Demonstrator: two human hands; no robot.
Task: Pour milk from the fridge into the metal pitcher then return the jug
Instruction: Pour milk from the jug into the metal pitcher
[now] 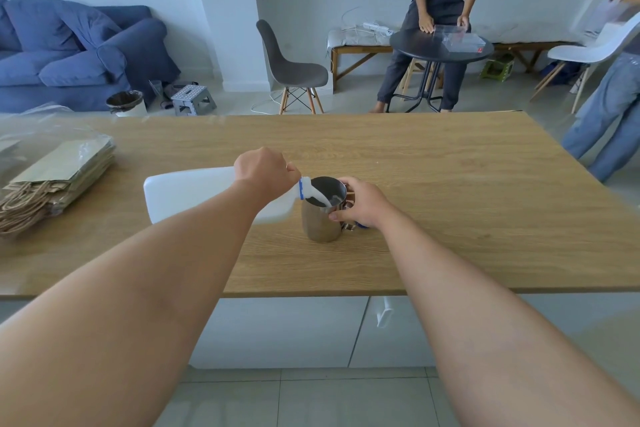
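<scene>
Pouring from a white plastic jug (194, 192), the left hand (265, 173) is wrapped around the jug's upper part near the neck, fingers closed on it, and holds the jug tipped nearly flat with its base out to the left and its mouth to the right. A blue ring circles the jug's neck, and a white stream of milk (318, 198) runs from the mouth down into the open top of the metal pitcher (320, 218). The pitcher stands upright on the wooden table (450, 191), near the middle of the tabletop and just right of the jug's mouth. The right hand (362, 204) grips the pitcher at its handle side, thumb pressed to the steel wall and fingers curled round the handle, which it mostly hides. A small blue thing (363, 226) peeks out on the table under that hand; what it is I cannot tell. On the left end of the table lies a stack of brown paper bags (52, 180) with twine handles, partly covered in clear plastic, well apart from the pitcher. Beyond the table a blue sofa (69, 52), a grey chair (291, 66) and a round black table (440, 45) stand, with one person at that table and another at the right edge.
</scene>
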